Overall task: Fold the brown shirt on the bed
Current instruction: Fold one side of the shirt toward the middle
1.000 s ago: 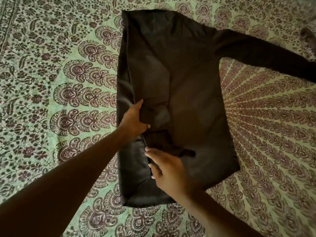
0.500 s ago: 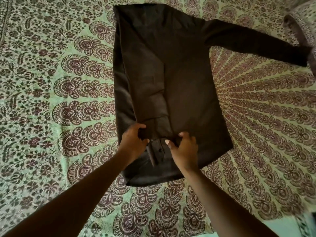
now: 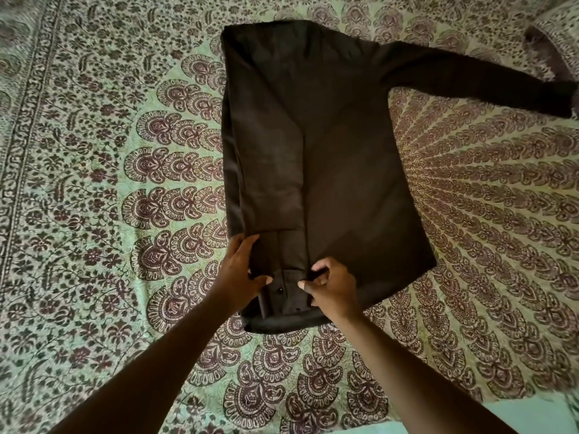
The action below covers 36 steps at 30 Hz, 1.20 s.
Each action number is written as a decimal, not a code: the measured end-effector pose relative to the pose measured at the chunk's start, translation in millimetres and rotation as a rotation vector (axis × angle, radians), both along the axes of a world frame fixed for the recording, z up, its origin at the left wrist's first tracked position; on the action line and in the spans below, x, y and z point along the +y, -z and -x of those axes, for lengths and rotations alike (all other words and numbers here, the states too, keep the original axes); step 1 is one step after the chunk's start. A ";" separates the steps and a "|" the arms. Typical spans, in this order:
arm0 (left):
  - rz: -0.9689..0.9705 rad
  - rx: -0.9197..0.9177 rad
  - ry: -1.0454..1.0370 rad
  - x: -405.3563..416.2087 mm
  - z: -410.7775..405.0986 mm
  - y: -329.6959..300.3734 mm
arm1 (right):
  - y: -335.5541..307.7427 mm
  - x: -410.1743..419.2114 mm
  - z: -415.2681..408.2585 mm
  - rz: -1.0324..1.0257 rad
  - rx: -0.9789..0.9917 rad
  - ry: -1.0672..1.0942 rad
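Observation:
The brown shirt [image 3: 338,158] lies flat on the bed, hem toward me. Its left side is folded in over the body, and that side's sleeve runs down the fold to a buttoned cuff [image 3: 283,292] near the hem. The other sleeve [image 3: 470,76] stretches out to the far right. My left hand [image 3: 239,270] grips the left edge of the folded sleeve just above the cuff. My right hand [image 3: 332,286] pinches the cuff's right edge with curled fingers.
A green bedsheet [image 3: 125,183] with a dark paisley and floral print covers the whole bed. A patterned pillow or folded cloth [image 3: 557,29] sits at the far right corner, near the outstretched sleeve's end. A plain pale strip [image 3: 532,415] shows at the bottom right.
Both hands have slid down the folded sleeve toward the hem and drawn it straight. The cuff, bunched a second ago, now lies flat between my hands.

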<state>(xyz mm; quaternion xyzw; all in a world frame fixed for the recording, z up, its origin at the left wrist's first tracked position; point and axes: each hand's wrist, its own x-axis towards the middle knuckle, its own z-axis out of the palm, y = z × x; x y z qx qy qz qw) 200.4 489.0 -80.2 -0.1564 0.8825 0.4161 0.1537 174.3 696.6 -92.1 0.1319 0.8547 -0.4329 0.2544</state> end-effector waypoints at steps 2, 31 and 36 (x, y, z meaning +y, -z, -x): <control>0.024 0.009 0.035 0.9 -1.5 2.1 | 1.7 -1.2 5.5 -0.056 -0.031 -0.061; -0.055 0.174 -0.420 -113.5 331.7 -11.6 | -4.6 -132.9 342.6 -0.323 0.286 -0.315; -0.189 0.150 -0.580 -146.6 412.1 -3.6 | -4.7 -137.1 377.4 -0.297 0.165 -0.356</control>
